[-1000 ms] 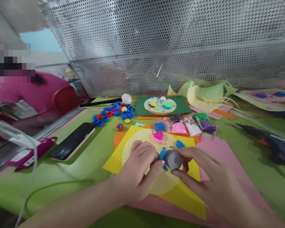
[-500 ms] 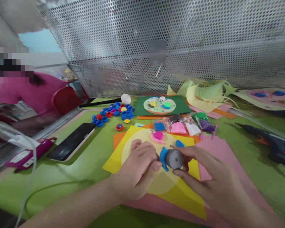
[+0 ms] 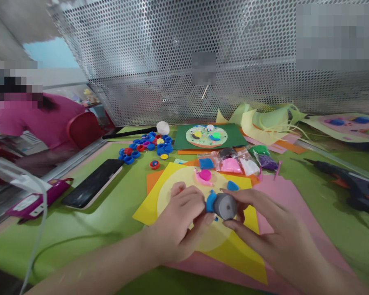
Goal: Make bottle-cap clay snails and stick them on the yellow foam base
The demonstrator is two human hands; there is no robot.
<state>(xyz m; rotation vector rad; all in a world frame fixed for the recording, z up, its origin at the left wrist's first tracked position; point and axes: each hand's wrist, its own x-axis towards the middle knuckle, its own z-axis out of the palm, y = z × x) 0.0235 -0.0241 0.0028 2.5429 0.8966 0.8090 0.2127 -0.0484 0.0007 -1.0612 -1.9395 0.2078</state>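
Observation:
My right hand point(image 3: 264, 223) pinches a round grey piece point(image 3: 226, 206), like a bottle cap or clay disc, between thumb and fingers. Against its left side sits a curved strip of blue clay point(image 3: 211, 202). The fingers of my left hand point(image 3: 186, 219) are closed, with the thumb and fingertips pressing that strip. Below both hands lies a pale yellow paper circle point(image 3: 169, 192) on a bright yellow sheet point(image 3: 249, 258). A pink clay snail point(image 3: 204, 176) with a magenta shell rests on the circle, and a blue lump point(image 3: 233, 186) lies near its right edge.
Bottle caps point(image 3: 150, 143) cluster at the back left, near a phone point(image 3: 94, 183). Bags of coloured clay point(image 3: 230, 164) lie beyond the circle. A glue gun point(image 3: 347, 180) is at right, a decorated disc point(image 3: 206, 136) at the back. A person point(image 3: 43, 119) sits at left.
My left thumb has shifted up and right over the lower part of the blue strip, hiding more of it. The grey piece stays in my right hand, nearly unmoved.

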